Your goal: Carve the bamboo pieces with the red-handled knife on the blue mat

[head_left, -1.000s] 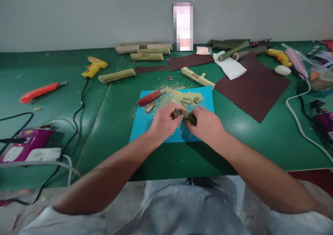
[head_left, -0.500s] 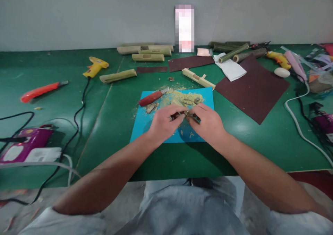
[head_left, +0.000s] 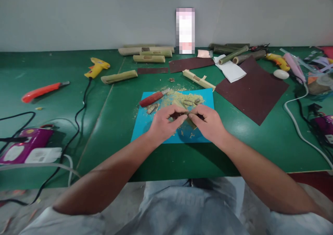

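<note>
Our two hands meet at the middle of the view, each grip drawn in to a narrow pinch: the left hand point(head_left: 166, 122) has thumb and forefinger nearly together, the right hand point(head_left: 208, 120) likewise, and between them we grasp a bamboo piece point(head_left: 191, 123), though our fingers hide much of the contact. The other fingers curl under, so we cannot tell what they touch. The bamboo piece sits over the blue sheet point(head_left: 140, 131); its long axis slants, the near end pointing down and to the right towards us, the far part running up and to the left beneath our fingertips. Just past our hands we see pale shavings point(head_left: 179, 98) scattered on the sheet, and a red-handled knife point(head_left: 153, 98) to their left, its blade pointing away and to the right. Further out on the green desk point(head_left: 166, 162), a notched bamboo length point(head_left: 197, 79) lies aslant beyond the sheet, with a large brown sheet point(head_left: 255, 96) to its right and a white paper point(head_left: 232, 72) overlapping that. Well off to the left we have a yellow glue gun point(head_left: 96, 67) and an orange-handled cutter point(head_left: 43, 92); at the back, an upright screen point(head_left: 185, 30) stands by the wall, its display blurred.
</note>
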